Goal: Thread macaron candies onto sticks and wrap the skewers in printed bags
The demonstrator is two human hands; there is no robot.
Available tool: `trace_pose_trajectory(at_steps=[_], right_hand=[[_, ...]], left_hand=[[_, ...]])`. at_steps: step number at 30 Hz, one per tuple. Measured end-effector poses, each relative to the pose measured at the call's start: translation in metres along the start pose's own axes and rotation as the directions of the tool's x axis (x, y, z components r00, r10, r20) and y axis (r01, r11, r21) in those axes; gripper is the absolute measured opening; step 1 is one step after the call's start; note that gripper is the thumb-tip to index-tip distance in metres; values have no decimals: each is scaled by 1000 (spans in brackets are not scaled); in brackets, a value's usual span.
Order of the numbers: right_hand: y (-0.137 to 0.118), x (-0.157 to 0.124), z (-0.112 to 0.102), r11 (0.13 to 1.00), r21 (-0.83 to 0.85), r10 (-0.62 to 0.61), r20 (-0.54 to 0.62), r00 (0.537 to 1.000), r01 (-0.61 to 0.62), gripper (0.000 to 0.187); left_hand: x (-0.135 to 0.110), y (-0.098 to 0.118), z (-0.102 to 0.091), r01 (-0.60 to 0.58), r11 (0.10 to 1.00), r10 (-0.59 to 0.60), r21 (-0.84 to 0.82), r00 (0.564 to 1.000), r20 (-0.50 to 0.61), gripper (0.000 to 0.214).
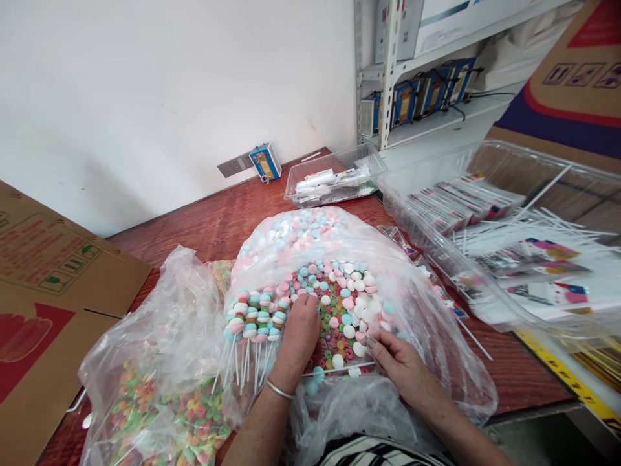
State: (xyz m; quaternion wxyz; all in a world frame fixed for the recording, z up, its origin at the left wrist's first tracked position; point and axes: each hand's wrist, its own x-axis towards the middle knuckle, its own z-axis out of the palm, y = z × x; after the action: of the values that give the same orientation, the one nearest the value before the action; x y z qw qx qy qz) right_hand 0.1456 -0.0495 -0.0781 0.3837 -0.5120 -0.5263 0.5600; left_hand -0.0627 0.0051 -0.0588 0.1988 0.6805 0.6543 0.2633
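My left hand [301, 327] reaches into a pile of pastel pink, blue and white button-shaped candies [347, 304]. Its fingers are curled, and whatever they grip is hidden. With thumb and fingers drawn together, my right hand [400, 364] is at the pile's right side, touching pale candies; what it pinches is unclear. Between the hands lie small coloured ring candies [330, 340]. Left of my left hand rests a cluster of candy skewers [259, 317], pastel buttons threaded with rings on white sticks. A large clear plastic bag [417, 285] spreads around the pile, holding more pastel candies behind.
At front left lies a clear bag of ring candies [189, 414], beside a cardboard box [63, 259]. A clear bin [436, 259] with white sticks and printed wrappers stands right. Behind are a smaller plastic tray [291, 184], a blue device [265, 163] and metal shelving [391, 71].
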Motion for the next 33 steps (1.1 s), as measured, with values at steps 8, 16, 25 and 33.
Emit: trace_pose_trajectory(at_steps=[8, 16, 25, 33], right_hand=[[-43, -1, -3, 910, -368, -163, 106, 981, 191, 29], [-54, -9, 5, 778, -579, -144, 216, 966, 245, 41], [-59, -7, 5, 813, -552, -85, 200, 976, 184, 39], [-61, -7, 8, 871, -468, -47, 216, 975, 146, 29]], left_hand=[[-7, 7, 1, 106, 844, -168, -525, 983, -72, 24], [-14, 19, -6, 207, 145, -413, -968, 901, 131, 36], [-18, 19, 1, 174, 255, -306, -951, 948, 92, 35], [-18, 15, 4, 126, 454, -222, -882, 975, 25, 24]])
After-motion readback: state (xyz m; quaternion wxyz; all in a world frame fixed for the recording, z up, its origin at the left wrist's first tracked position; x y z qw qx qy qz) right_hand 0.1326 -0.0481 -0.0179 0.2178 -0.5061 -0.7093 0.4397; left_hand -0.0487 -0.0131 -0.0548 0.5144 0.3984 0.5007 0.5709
